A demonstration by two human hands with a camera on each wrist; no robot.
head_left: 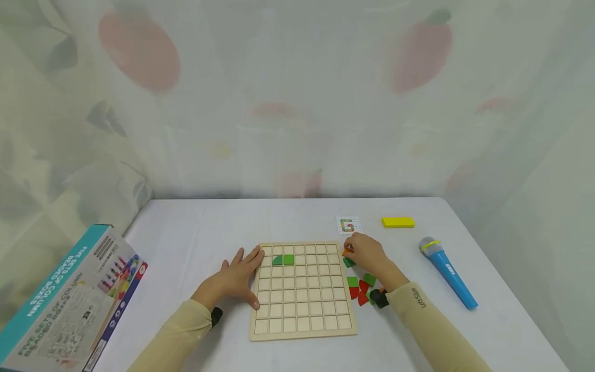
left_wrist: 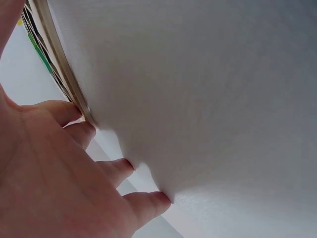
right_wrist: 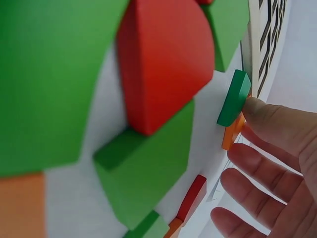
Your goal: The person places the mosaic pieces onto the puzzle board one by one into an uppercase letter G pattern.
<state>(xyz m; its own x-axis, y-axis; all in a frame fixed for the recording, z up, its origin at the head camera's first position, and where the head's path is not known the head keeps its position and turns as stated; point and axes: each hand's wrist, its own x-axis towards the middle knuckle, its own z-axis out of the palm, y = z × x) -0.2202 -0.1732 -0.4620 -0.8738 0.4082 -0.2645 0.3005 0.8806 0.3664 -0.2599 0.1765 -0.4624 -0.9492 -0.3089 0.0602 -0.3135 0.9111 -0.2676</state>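
Nearest on the left, a printed box [head_left: 76, 305] is leaning at the table's edge. To its right, a wooden grid board [head_left: 303, 326] is lying flat in the middle, its nearer rows all showing bare cells. Just beside the board's right edge, a loose group of pieces is waiting: a red piece [head_left: 354, 293] is lying just on the near side of a green square [head_left: 353, 282], with more red and green ones around them, partly overlapped by the right wrist.

The left hand [head_left: 234, 281] is spreading wide on the left, its thumb and a fingertip touching the board's left edge; it is holding no piece. The right hand [head_left: 369, 253], beyond the loose group, is closing thumb and forefinger in what looks like a pinch on an orange piece [right_wrist: 233, 132], the other fingers apart; a dark green piece [right_wrist: 235, 97] is lying right beside the thumb.

Farther up the board, in the second row from the far edge, a green round-edged piece [head_left: 277, 260] and a bright green tile [head_left: 288, 260] are sitting side by side. Only these two are filling cells, so the laying seems to be just beginning: the card [head_left: 349, 225] beyond the right hand is showing a G of many coloured cells, so most is probably left. Farther right, a yellow block [head_left: 398, 222] is lying unused.
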